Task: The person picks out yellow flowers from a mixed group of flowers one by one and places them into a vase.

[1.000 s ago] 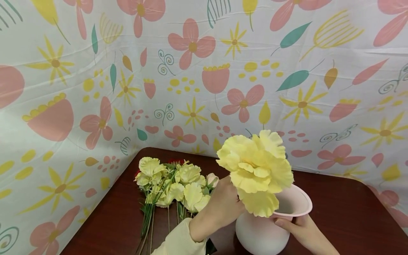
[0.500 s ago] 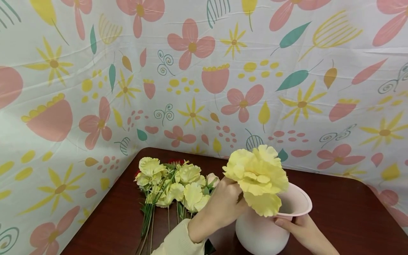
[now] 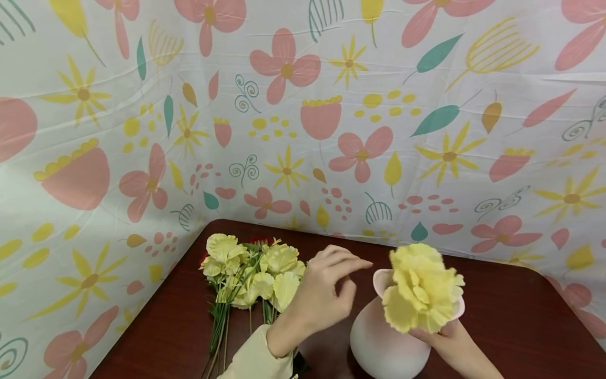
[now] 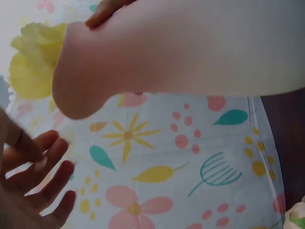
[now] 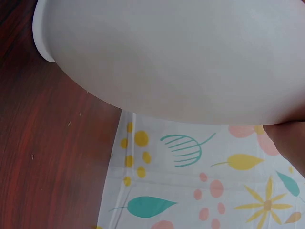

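A large yellow artificial flower [image 3: 421, 289] sits at the mouth of a pale pink and white vase [image 3: 385, 337], its bloom covering much of the rim. Its stem is hidden. My right hand [image 3: 452, 342] grips the vase's neck just under the rim, on the right side; a finger of it [image 4: 102, 14] shows against the neck in the left wrist view. Apart from the bloom, to the left of the vase, my left hand [image 3: 326, 284] hangs in the air with loosely spread fingers and holds nothing. The vase's body [image 5: 181, 62] fills the top of the right wrist view.
A pile of yellow flowers [image 3: 255, 284] with long stems lies on the dark red-brown table [image 3: 156, 326], left of my left hand. A bit of red bloom [image 3: 260, 240] shows behind them. A flower-printed cloth [image 3: 284, 116] encloses the table's back and left sides.
The yellow flower has moved down and right from beside the vase to its mouth. My left hand has let go of it and drawn back left. My right hand stays on the vase.
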A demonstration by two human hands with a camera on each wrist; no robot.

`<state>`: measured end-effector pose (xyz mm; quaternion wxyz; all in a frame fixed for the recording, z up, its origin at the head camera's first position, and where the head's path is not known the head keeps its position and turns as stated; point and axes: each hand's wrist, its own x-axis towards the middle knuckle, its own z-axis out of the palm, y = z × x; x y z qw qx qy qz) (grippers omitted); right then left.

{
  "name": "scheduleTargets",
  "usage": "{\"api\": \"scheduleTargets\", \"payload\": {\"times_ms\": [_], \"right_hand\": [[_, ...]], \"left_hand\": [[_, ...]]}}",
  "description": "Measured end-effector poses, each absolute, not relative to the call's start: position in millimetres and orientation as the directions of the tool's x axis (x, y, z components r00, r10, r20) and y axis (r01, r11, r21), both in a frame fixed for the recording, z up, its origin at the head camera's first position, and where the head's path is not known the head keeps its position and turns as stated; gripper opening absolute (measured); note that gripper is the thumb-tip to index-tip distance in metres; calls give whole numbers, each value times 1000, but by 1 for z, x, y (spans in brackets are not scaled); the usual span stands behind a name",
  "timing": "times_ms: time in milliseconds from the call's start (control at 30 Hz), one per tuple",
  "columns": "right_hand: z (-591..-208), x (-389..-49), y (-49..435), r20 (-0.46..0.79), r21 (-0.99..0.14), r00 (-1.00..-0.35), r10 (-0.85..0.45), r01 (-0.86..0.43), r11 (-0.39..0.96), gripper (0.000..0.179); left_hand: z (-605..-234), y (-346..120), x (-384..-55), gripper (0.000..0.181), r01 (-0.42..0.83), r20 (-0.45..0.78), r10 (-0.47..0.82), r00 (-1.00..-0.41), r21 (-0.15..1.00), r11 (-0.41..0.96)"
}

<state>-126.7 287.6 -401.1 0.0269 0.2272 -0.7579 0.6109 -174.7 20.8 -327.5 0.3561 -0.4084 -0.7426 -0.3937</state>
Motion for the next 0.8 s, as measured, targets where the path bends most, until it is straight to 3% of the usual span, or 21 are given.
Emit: {"api": "scheduleTargets", "payload": {"times_ms": [267, 367, 500, 600, 733, 800], "right_hand": [[-401, -128, 286, 374, -834, -891, -259, -445, 326, 68], [-399, -128, 288, 327, -832, -916, -231, -395, 390, 61], [-390, -127, 288, 15, -866, -994, -110, -68, 496, 62], [-382, -127, 288, -254, -826, -965, -65, 182, 533, 66], [-378, -127, 288, -424, -752, -905, -42, 326, 573, 73], [-379, -127, 288, -440, -738, -897, -31, 342, 582, 77]], "left_hand": [[-323, -2, -185, 34, 852, 883, 100, -458, 404, 332], [-323, -10, -189, 34, 837, 880, 66, -470, 421, 351], [-327, -20, -192, 33, 815, 874, 36, -484, 436, 382], [-331, -27, -192, 31, 777, 845, 23, -534, 480, 407], [-337, -34, -190, 26, 645, 721, 31, -692, 599, 474], [-340, -38, -189, 22, 549, 620, 41, -783, 660, 513]]}}
